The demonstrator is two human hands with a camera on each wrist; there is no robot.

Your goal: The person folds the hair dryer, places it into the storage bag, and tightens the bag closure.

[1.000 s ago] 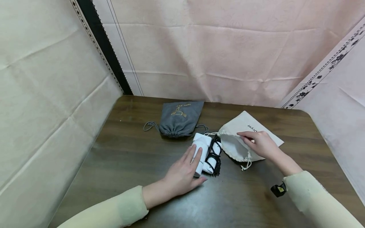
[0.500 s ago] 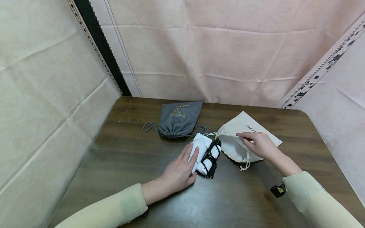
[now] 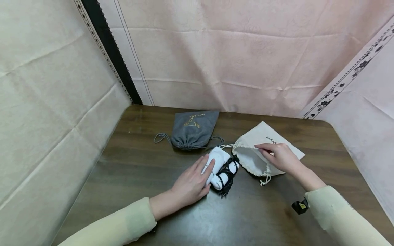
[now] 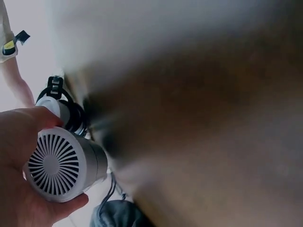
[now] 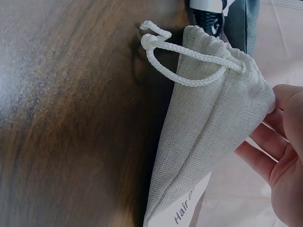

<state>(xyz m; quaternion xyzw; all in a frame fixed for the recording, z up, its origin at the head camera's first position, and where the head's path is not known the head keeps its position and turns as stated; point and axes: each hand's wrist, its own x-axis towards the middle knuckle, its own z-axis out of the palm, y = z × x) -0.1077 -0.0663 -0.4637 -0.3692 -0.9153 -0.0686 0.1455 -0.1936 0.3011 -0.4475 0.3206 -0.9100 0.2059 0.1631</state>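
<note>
A white folded hair dryer (image 3: 219, 158) lies at the middle of the table, its black cord (image 3: 227, 173) wound round the handle. My left hand (image 3: 191, 184) grips its body from the left; in the left wrist view thumb and fingers curl about the slotted round end (image 4: 52, 163). To the right is a white drawstring bag (image 3: 261, 134) with "Dryer" lettering, its mouth gaping toward the dryer. My right hand (image 3: 282, 158) pinches the upper edge of that mouth between thumb and index finger. The right wrist view shows the bag's cloth (image 5: 203, 113) lifted, white cord (image 5: 189, 52) hanging at its mouth.
Behind the dryer lies a grey drawstring bag (image 3: 193, 131) with a gold print, its cords spread to both sides. The brown wooden table (image 3: 138, 177) meets pale cloth hangings (image 3: 246, 68) at the back and sides.
My left hand has turned the hair dryer, its near end swinging left, and the thumb has drawn in against it. My right hand keeps its hold on the white bag's edge.
</note>
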